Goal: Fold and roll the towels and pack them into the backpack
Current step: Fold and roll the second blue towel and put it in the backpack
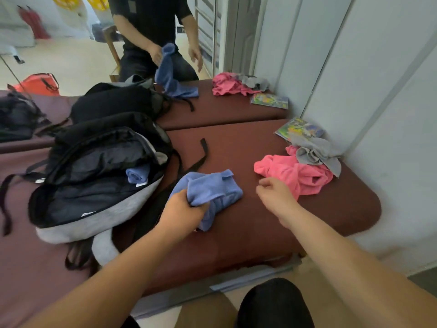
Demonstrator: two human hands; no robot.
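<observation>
My left hand (183, 213) grips a crumpled blue towel (214, 192) lying on the brown cushion (248, 228). To its right, my right hand (275, 197) hovers with loosely curled fingers and holds nothing, just left of a bunched pink towel (295, 174). A grey towel (316, 153) lies on the pink one's far side. The black and grey backpack (94, 181) lies open on its side at the left, and a rolled blue towel (138, 174) sits inside its mouth.
A mirror at the back reflects the cushion, the backpack, the towels and a person in dark clothes. A colourful booklet (299, 131) lies beyond the grey towel by the white wall. Black backpack straps (201, 157) trail across the cushion.
</observation>
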